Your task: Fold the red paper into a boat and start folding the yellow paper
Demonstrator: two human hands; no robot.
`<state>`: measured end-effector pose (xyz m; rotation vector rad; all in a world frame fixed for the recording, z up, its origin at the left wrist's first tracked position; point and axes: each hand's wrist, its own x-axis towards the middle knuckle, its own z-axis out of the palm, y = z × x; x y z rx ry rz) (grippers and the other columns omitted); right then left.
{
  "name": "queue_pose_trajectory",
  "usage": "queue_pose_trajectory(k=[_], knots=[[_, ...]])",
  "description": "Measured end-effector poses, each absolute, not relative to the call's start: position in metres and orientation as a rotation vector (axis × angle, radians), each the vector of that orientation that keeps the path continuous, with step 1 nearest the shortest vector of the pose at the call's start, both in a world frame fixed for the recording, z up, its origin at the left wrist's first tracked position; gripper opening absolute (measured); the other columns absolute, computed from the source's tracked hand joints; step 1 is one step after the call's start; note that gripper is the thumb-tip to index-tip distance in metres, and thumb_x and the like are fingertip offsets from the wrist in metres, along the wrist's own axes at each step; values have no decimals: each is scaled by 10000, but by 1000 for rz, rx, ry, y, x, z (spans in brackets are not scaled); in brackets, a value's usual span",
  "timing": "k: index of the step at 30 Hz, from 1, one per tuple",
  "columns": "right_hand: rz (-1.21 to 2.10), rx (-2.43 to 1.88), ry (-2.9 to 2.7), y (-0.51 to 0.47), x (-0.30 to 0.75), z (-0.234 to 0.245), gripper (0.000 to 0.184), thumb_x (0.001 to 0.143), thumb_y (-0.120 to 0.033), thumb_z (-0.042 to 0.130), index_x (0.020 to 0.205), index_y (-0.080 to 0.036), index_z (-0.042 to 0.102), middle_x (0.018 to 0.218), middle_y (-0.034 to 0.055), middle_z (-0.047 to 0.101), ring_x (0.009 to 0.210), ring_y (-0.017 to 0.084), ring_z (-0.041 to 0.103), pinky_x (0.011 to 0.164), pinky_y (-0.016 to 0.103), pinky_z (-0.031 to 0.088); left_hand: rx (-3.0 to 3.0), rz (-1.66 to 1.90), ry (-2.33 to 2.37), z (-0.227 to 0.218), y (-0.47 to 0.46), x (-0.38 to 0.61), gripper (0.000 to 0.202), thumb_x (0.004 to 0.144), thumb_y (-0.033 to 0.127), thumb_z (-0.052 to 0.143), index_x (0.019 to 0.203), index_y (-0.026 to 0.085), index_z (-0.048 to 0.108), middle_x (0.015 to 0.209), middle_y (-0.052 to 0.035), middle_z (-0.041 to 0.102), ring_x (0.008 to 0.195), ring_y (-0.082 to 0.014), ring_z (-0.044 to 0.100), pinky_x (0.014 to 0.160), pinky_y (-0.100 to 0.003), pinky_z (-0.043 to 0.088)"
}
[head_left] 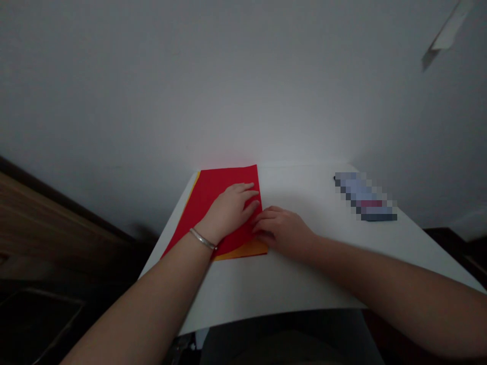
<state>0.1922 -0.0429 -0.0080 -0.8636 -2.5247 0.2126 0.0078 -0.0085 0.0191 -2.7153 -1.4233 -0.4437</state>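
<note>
My left hand lies flat and open on light, floppy red paper mid-frame. I'd pinch its right edge. I can't tell my right hand's grip.

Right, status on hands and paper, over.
Left hand flat on red sheet. Right hand fingers at its right edge, grip unclear. Orange sheet beneath, peeking out. Blurred item far right, apart from both hands.

A white table fills the lower middle of the frame, narrowing toward its far edge. On its left part lies an orange sheet, showing only as thin strips along the near and left edges of a red sheet stacked on top of it. Near the table's upper right corner lies a small flat object, too blurred to identify.
</note>
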Motion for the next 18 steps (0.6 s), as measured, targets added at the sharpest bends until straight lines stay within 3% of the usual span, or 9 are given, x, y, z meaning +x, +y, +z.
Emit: queue_pose_trajectory(k=[3,6,10,13,15,18], knots=[[244,-922,-2362,-39,194,-7,131,855,-204,607,950,-218,697,1057,40,714,1034,196,604,907,336,471,-2684,-556,-1369,42,-29,14,407,954,399,425,1246,174,595,1258,-78,633,1166,-237,563,991,-386,438],[298,-1008,-2202,-36,201,0,181,847,-220,600,1009,-217,681,1089,54,712,1038,209,625,891,365,490,-2624,-469,-1360,62,-51,23,545,842,510,587,1285,194,555,1153,-88,678,1017,-277,633,831,-392,503],[393,-1036,-2133,-30,219,14,192,825,-185,568,972,-236,680,1013,22,734,907,185,672,834,354,510,-2461,-303,-1397,69,-63,31,449,848,334,599,1276,209,545,977,-84,720,847,-275,678,677,-358,496],[376,-923,-2223,-24,241,24,233,780,-155,580,982,-219,675,1090,59,707,1024,201,635,894,368,486,-2386,-184,-1446,64,-61,29,339,862,330,560,1183,228,597,837,-75,720,711,-282,678,565,-345,458],[455,-977,-2275,-21,258,29,262,783,-163,566,1018,-211,672,1053,71,714,948,200,654,826,357,511,-2404,-137,-1437,62,-58,27,281,848,324,566,1111,247,626,794,-61,717,694,-285,680,545,-337,441],[587,-986,-2350,-20,284,32,243,765,-171,574,976,-220,685,1016,57,722,962,208,652,856,359,498,-2482,-92,-1421,58,-54,24,212,824,326,587,1020,267,645,791,-44,719,709,-277,688,537,-319,430]])
